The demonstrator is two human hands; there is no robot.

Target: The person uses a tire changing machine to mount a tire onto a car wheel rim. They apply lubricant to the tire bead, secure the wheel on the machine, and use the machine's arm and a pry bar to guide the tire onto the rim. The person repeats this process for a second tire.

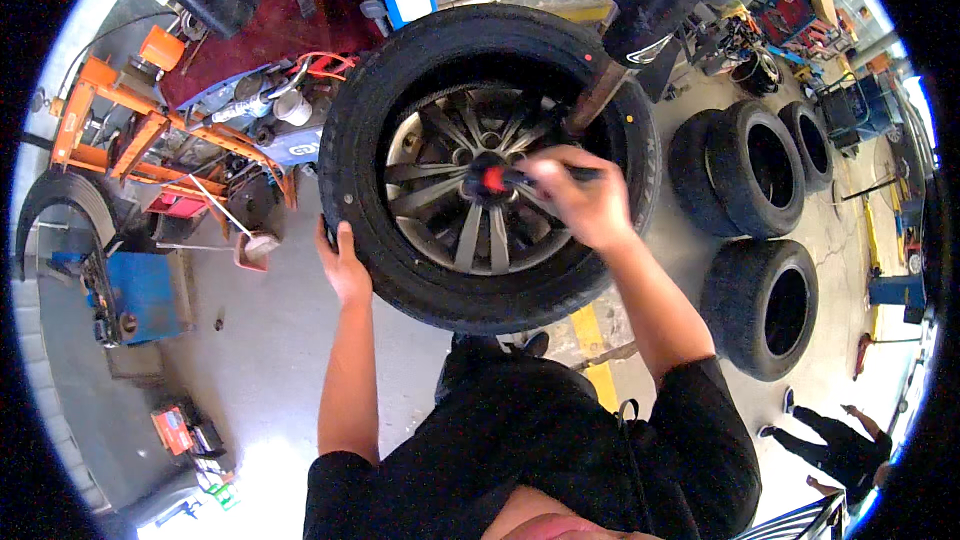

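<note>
A tyre [350, 145] on a spoked alloy wheel [470, 240] fills the middle of the view, below a dark machine arm [625, 40] whose metal tip reaches inside the tyre's upper right. My left hand [340, 262] grips the tyre's lower left edge, fingers and thumb against the rubber. My right hand [578, 198], slightly blurred, is closed on a black handle at the wheel's hub, where a black-and-red centre piece [492, 178] shows. What exactly that piece is, I cannot tell.
Tyres [730, 295] lie at the right, and a person in black [830, 440] is at the lower right. An orange rack [95, 110], a cluttered red-topped bench [250, 30], a long-handled dustpan [255, 250] and a blue metal unit [140, 290] stand to the left.
</note>
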